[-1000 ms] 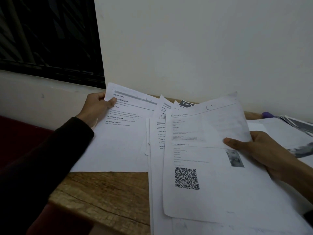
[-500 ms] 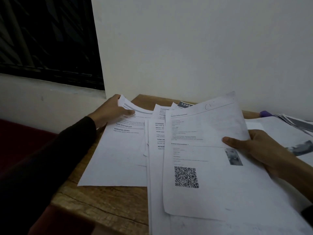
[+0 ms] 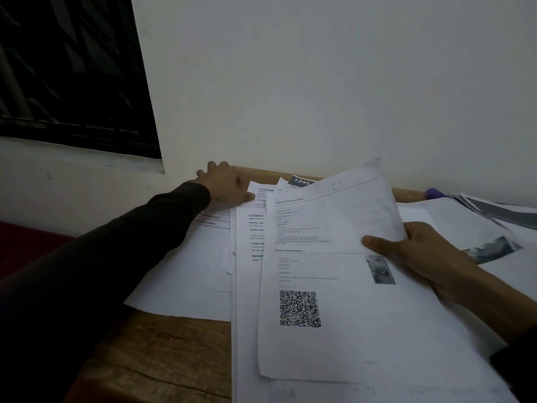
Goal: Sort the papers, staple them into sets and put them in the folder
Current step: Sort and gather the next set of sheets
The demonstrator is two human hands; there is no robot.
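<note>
Head view shows us mid-sort, with the papers fanned across the lower middle and right of the frame. Our right hand (image 3: 430, 257), at middle right, grips the top sheet (image 3: 334, 271), the one with a QR code and a small photo, thumb on its face and fingers curled behind its right edge. We hold it raised and tilted toward us, probably so we can read its heading and judge which set it belongs to. Under it lie more printed pages (image 3: 247, 257), overlapping and offset so that their left margins show, which lets us read the headings at a glance.

Left of that stack a separate sheet (image 3: 186, 271) lies flat on the wooden table (image 3: 162, 359), its near corner toward the lower left. Our left hand (image 3: 226, 184), in a dark sleeve, reaches to the upper middle of the frame and rests on the far end of this pile, thumb on the paper and fingers spread loosely, gripping nothing that we can see. It seems to be pressing the sheet into place as one sorted pile.

At the far right lie more papers (image 3: 494, 225), some with dark printed pictures, and a purple object (image 3: 434, 193) by the wall, too hidden to identify. We see no stapler or folder, so stapling looks some way off.
</note>
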